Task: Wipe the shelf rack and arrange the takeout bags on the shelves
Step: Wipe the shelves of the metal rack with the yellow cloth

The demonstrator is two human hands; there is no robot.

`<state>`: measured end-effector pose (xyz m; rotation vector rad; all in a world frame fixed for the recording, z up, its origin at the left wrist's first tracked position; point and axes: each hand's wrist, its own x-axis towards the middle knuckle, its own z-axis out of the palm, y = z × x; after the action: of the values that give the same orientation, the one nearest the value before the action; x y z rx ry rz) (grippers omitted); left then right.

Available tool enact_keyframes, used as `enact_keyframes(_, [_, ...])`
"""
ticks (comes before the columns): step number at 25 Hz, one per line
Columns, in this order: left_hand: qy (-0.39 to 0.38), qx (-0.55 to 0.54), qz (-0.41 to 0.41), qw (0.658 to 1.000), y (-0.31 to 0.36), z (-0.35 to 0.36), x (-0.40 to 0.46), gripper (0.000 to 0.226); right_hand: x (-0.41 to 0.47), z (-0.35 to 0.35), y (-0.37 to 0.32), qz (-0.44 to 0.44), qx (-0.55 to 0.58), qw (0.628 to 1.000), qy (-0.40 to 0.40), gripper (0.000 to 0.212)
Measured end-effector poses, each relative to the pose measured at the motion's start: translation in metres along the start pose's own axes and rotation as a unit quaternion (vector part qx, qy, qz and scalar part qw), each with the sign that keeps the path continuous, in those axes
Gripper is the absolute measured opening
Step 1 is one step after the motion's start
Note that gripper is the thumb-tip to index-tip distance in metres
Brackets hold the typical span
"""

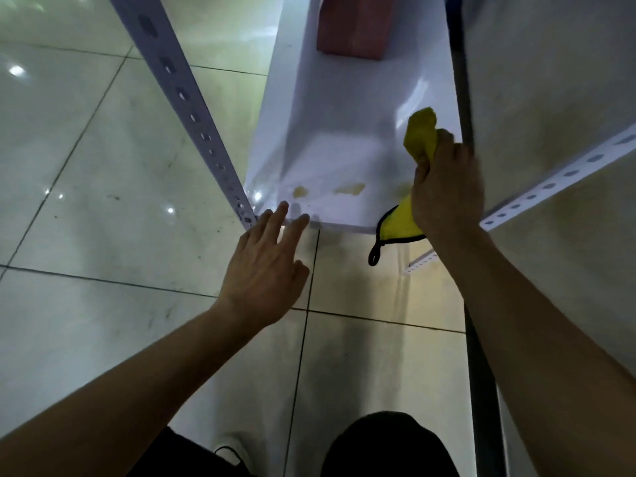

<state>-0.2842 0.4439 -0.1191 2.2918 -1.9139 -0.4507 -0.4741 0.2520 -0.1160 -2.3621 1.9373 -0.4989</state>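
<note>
A white shelf board (337, 108) of the rack runs away from me, with yellowish-brown stains (349, 190) near its front edge. My right hand (445, 191) is closed on a yellow cloth (421, 132) with black trim at the shelf's right front corner; its lower part and loop hang over the edge. My left hand (265, 266) is open, fingers spread, fingertips touching the shelf's front left corner. A reddish-brown takeout bag (354, 27) stands at the far end of the shelf.
A perforated white upright (187, 98) rises at the shelf's left front corner, and a perforated rail (564, 173) runs right. A dark post (463, 91) stands behind my right hand. Glossy floor tiles (86, 166) lie below; my dark-clad knees and a shoe show at the bottom.
</note>
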Motion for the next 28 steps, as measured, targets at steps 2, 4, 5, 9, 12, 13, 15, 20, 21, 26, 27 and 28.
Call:
enact_keyframes(2, [-0.004, -0.002, -0.003, 1.0, -0.012, 0.014, 0.01, 0.068, -0.008, 0.029, 0.002, 0.018, -0.062, 0.994, -0.084, 0.063])
enact_keyframes(4, [-0.005, 0.006, 0.007, 1.0, -0.024, 0.027, 0.019, 0.065, -0.021, 0.057, 0.013, -0.011, -0.061, 0.997, -0.051, 0.062])
enact_keyframes(5, [-0.001, 0.013, 0.018, 1.0, -0.029, 0.03, 0.022, 0.064, -0.024, 0.066, 0.017, -0.018, -0.021, 0.999, -0.021, 0.058])
enact_keyframes(9, [0.001, 0.014, 0.042, 0.999, -0.043, 0.031, 0.021, 0.062, -0.022, 0.079, -0.002, -0.02, 0.048, 0.999, 0.007, 0.055])
enact_keyframes(12, [-0.002, -0.013, 0.028, 1.0, -0.043, 0.026, 0.012, 0.059, -0.019, 0.09, -0.067, -0.116, 0.068, 0.989, -0.063, 0.049])
enact_keyframes(13, [0.003, -0.022, 0.018, 1.0, -0.044, 0.023, 0.009, 0.059, -0.017, 0.094, -0.09, -0.158, 0.075, 0.981, -0.085, 0.048])
enact_keyframes(15, [0.02, -0.035, -0.003, 0.999, -0.046, 0.019, 0.009, 0.055, -0.014, 0.1, -0.12, -0.21, 0.083, 0.968, -0.11, 0.047])
enact_keyframes(20, [0.043, -0.043, -0.007, 0.998, -0.05, 0.009, 0.017, 0.038, -0.05, 0.108, -0.112, -0.248, 0.126, 0.955, -0.104, 0.044])
enact_keyframes(21, [0.041, -0.045, -0.004, 0.998, -0.049, 0.008, 0.017, 0.038, -0.037, 0.109, -0.113, -0.256, 0.113, 0.953, -0.118, 0.044])
enact_keyframes(26, [0.019, -0.051, 0.013, 0.998, -0.045, 0.011, 0.02, 0.042, 0.031, 0.111, -0.131, -0.199, 0.055, 0.969, -0.136, 0.047])
enact_keyframes(27, [0.018, -0.049, 0.015, 0.999, -0.046, 0.013, 0.022, 0.041, 0.019, 0.114, -0.128, -0.202, 0.063, 0.969, -0.125, 0.047])
enact_keyframes(28, [0.016, -0.046, 0.019, 0.999, -0.047, 0.015, 0.024, 0.041, 0.0, 0.116, -0.123, -0.211, 0.074, 0.968, -0.117, 0.047])
